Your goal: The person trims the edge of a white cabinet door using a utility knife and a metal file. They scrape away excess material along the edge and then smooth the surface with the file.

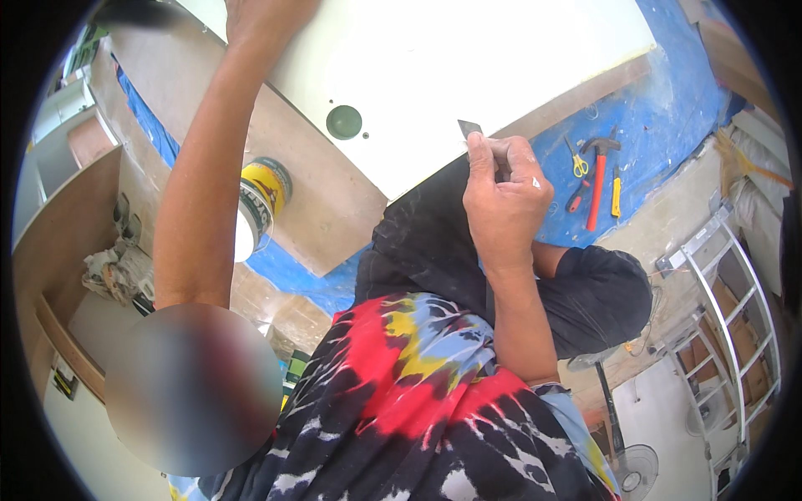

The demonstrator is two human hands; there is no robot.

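My right hand (pixel 505 188) is closed in a pinch, with thumb and bent fingers around a small dark blade (pixel 469 128) whose slanted tip points up and left. The blade is just off the near right edge of a white panel (pixel 468 63). White dust marks the fingers. At the top edge of the view, my left hand (pixel 267 21) rests over the panel's far left part, its fingers cut off by the frame. A round recess (pixel 343 122) with a small hole on either side lies near the panel's left edge.
Plywood (pixel 322 200) lies under the panel, over a blue sheet (pixel 660 108). At right are yellow scissors (pixel 578 161), a red-handled hammer (pixel 596 188), a screwdriver (pixel 575 199) and a yellow cutter (pixel 616 196). A bucket (pixel 266 192) stands left, a ladder (pixel 735 317) far right.
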